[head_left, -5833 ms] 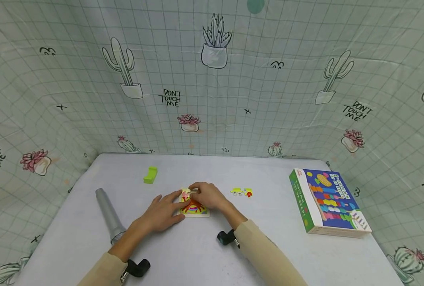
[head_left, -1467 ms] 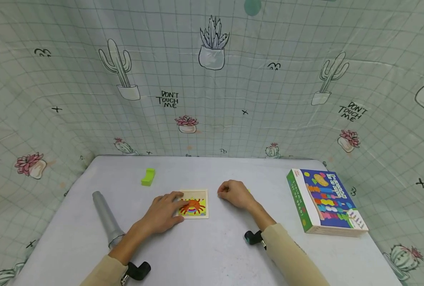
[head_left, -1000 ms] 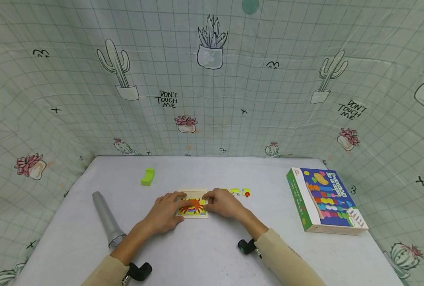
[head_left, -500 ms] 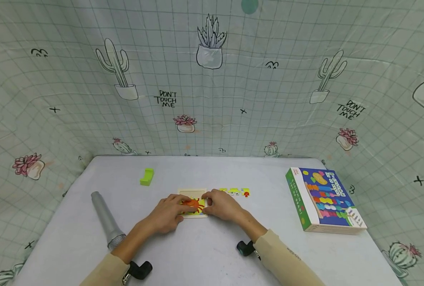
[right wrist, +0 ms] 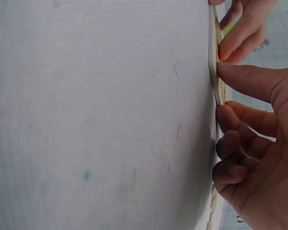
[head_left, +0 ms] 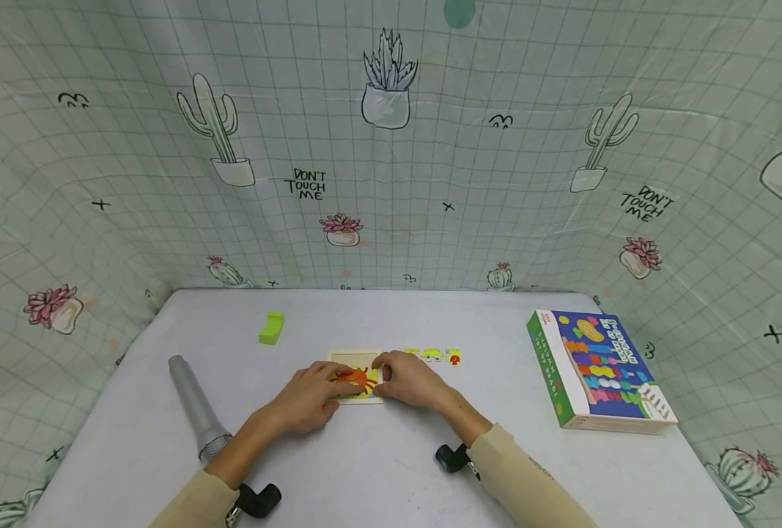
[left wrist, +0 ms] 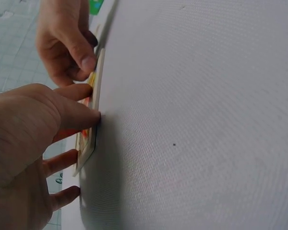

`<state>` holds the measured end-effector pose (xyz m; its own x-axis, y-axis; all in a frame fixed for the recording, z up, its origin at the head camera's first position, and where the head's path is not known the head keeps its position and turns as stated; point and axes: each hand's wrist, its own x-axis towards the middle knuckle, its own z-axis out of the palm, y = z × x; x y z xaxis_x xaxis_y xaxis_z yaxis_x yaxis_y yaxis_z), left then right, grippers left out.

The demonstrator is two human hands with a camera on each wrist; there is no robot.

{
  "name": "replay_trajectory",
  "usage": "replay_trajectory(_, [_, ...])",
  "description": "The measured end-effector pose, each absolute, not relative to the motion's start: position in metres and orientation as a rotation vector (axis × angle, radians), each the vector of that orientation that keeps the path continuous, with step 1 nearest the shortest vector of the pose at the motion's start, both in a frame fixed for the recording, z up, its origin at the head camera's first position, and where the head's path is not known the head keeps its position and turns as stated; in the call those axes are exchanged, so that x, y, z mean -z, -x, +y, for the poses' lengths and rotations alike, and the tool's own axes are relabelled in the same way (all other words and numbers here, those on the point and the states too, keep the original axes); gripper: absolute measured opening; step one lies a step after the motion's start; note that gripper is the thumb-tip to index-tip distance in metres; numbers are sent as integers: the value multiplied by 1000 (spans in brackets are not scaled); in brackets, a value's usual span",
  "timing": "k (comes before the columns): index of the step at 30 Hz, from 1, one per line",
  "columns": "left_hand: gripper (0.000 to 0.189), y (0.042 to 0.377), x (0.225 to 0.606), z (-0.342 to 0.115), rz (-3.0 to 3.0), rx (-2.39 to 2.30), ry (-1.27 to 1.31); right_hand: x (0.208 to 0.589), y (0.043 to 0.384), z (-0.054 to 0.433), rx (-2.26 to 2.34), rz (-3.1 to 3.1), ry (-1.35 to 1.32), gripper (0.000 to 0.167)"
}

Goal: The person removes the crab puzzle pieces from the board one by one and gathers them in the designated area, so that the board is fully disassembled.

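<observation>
A pale framed puzzle tray [head_left: 354, 357] lies mid-table, its far part bare and its near part filled with jigsaw pieces of an orange crab [head_left: 366, 379] on yellow. My left hand [head_left: 303, 400] rests on it from the left, index finger reaching over the crab. In the left wrist view, the left thumb [left wrist: 93, 116] meets the tray's near edge. My right hand [head_left: 412, 379] holds the tray's right side between thumb and bent index finger, the others curled in. Whether it also pinches a piece I cannot tell. Several loose jigsaw pieces [head_left: 433, 355] lie in a row just right of it.
A game box [head_left: 608, 367] with a blue cover lies at the right of the white table. On the left are a grey microphone-shaped object [head_left: 196, 407] and, farther back, a lime-green block [head_left: 271, 328]. A patterned cloth [head_left: 391, 183] hangs behind.
The upper pieces have left the tray and the loose row has grown. My right hand has returned from that row to the tray's right side. The left fingers have slid farther across the crab.
</observation>
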<state>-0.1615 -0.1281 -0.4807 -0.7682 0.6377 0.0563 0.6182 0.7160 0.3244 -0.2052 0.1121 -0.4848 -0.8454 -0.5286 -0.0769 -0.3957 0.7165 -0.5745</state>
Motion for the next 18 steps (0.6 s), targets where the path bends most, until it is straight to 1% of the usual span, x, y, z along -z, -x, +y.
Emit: replay_trajectory(18, [45,161,478,-126,2846,-519,-1041,484,205,113,861,2656,713,41])
